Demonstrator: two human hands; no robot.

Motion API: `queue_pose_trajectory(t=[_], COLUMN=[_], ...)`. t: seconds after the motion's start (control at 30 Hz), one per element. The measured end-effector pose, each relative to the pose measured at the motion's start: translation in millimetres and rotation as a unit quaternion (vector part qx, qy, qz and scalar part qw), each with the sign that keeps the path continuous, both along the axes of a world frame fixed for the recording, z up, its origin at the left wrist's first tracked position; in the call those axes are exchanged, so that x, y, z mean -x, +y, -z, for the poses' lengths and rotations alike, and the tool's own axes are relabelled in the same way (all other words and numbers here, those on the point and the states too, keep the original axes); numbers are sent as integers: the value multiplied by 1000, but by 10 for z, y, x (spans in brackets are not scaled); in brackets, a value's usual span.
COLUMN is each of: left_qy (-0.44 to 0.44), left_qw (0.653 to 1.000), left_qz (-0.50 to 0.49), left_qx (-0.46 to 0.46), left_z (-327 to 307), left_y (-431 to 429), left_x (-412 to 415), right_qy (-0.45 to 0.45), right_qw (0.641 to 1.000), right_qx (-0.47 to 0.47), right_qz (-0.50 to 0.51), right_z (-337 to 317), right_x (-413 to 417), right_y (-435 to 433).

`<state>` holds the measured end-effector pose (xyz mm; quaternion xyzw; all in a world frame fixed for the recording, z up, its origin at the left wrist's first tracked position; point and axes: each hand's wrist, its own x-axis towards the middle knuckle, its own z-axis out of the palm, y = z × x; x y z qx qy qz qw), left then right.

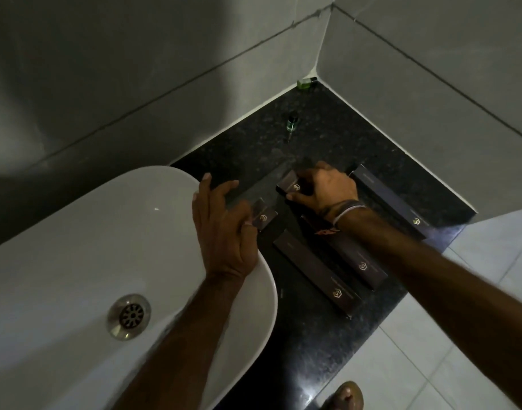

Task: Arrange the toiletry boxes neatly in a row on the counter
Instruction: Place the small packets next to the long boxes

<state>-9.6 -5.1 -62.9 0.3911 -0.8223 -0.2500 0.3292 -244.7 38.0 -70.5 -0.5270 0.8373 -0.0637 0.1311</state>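
**A:** Start nearest me. What's down low?

**B:** A sandalled foot point(347, 395) on the pale floor tiles point(431, 365), then the black speckled counter point(298, 350) and, to its left, the white basin point(76, 247) with its metal drain point(129, 316).

**A:** And the boxes?

**B:** I count five dark toiletry boxes on the counter. Two long ones lie side by side nearest me, the nearest long box point(316, 273) and the second long box point(360, 261) just right of it, partly under the right forearm. Something red and crumpled point(324, 231) peeks out beneath that wrist; I can't tell what it is.

**A:** The hands?

**B:** My left hand point(221, 229) sits over the basin rim, fingers curled around the end of a small box point(264, 217); it looks like a light grasp, thumb side hidden. My right hand point(321, 184), thread bands at the wrist point(347, 210), is closed over another small box point(292, 186), thumb on its near edge and fingers over the far one.

**A:** Farther out?

**B:** A third long box point(392, 199) lies to the right, apart from the others, near the counter's right edge. Beyond the hands stands a small green bottle point(291, 122) with a dark cap, upright. Deep in the corner, where the grey walls point(165, 69) meet, a second green bottle point(307, 81) lies on its side.
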Motion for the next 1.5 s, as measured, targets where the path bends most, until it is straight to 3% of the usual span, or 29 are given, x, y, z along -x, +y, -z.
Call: queue_pose_trajectory(t=[0.47,0.7,0.87,1.07,1.17,1.27,1.33,1.5], left_qy=[13,19,32,27,24,27,31,51], left_qw=[1000,1000,999,1000,1000,1000,999,999], left_qz=[1,6,7,8,10,7,8,10], left_qx=[9,2,-6,-13,-2,1,2,-9], left_z=[42,59,40,13,37,49,47,51], left_y=[-7,-38,-27,-14,-11,-19,-16,-7], left_x=[7,4,7,11,7,7,7,7], right_qy=[43,5,-55,41,7,-92,-121,-54], right_qw=[999,980,997,998,998,969,962,989], right_qx=[15,160,47,-25,52,144,109,11], right_qz=[-28,116,0,-46,31,179,220,140], right_z=[114,-104,-122,-32,-43,-93,-119,-200], right_x=[-7,379,411,258,292,456,557,568], right_y=[83,-102,-209,-178,-258,-517,-753,-1235])
